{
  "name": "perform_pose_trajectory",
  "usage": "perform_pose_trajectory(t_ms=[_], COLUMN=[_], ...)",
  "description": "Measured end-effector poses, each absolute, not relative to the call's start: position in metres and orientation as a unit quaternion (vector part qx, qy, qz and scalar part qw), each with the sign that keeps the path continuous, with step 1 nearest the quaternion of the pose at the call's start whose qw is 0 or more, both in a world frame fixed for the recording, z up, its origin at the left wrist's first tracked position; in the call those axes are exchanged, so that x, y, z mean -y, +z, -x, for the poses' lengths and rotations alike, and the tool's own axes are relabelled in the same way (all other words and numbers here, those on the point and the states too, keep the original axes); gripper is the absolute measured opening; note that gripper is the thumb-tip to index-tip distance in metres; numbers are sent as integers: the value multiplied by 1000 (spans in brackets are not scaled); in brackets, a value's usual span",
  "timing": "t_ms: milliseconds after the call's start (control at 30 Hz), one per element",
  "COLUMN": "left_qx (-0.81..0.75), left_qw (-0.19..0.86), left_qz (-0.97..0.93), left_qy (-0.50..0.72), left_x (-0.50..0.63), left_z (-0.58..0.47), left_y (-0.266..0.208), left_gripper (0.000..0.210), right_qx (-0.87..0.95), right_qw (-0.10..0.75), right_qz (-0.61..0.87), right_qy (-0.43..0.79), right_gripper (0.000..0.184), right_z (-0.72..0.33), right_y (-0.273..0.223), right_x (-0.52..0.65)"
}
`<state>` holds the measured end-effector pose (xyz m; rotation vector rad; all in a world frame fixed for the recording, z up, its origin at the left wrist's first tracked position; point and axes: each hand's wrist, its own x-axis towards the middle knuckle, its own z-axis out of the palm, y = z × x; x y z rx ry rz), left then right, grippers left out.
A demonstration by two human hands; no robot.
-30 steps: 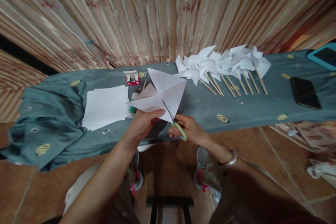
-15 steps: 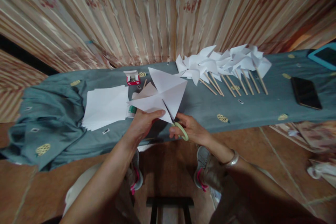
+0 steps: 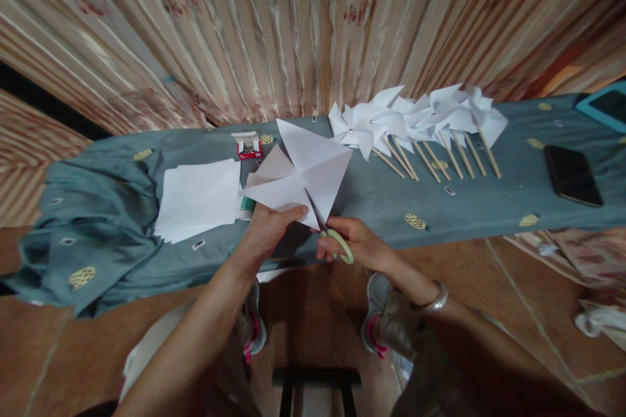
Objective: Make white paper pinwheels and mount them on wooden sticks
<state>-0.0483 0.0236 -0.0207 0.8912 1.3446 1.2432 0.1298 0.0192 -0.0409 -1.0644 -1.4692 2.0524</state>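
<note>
My left hand (image 3: 274,225) grips a white sheet of paper (image 3: 320,159) by its near edge, thumb on top. Slits run from the sheet's corners toward its middle, and its flaps stand apart. In my right hand (image 3: 355,240) is a pair of scissors (image 3: 341,245) with light green handles. Their blades lie in the slit at the sheet's near right, pointing to the centre. A glue stick or similar green and white tube (image 3: 246,207) shows partly behind my left hand. Left of it lies a stack of white paper (image 3: 200,201).
A small red box (image 3: 249,145) of metal pieces stands open behind the stack. Several paper pinwheels (image 3: 391,118) on wooden sticks lie at the back right. Farther right are a black phone (image 3: 573,174) and a blue-framed device (image 3: 606,106). A patterned curtain (image 3: 313,32) hangs behind the cloth-covered table (image 3: 372,208).
The paper and both hands have barely shifted. The scissors stay in the same slit, their handles a little lower and farther right. The whole view has drifted slightly.
</note>
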Motion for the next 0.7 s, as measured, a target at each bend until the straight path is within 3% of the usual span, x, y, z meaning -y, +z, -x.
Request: perform_pose_trajectory(t_ms=[300, 700], left_qx=[-560, -586], left_qw=[483, 460], left_qz=[-358, -376], left_qy=[570, 551], left_x=[-27, -27], left_z=[54, 52], left_y=[-16, -17], left_gripper=[39, 30], right_qx=[537, 543], right_qw=[96, 61], right_qz=[363, 350], right_qy=[755, 761], right_gripper=[54, 62], right_z=[-148, -149], right_y=[-28, -11], right_x=[-25, -26])
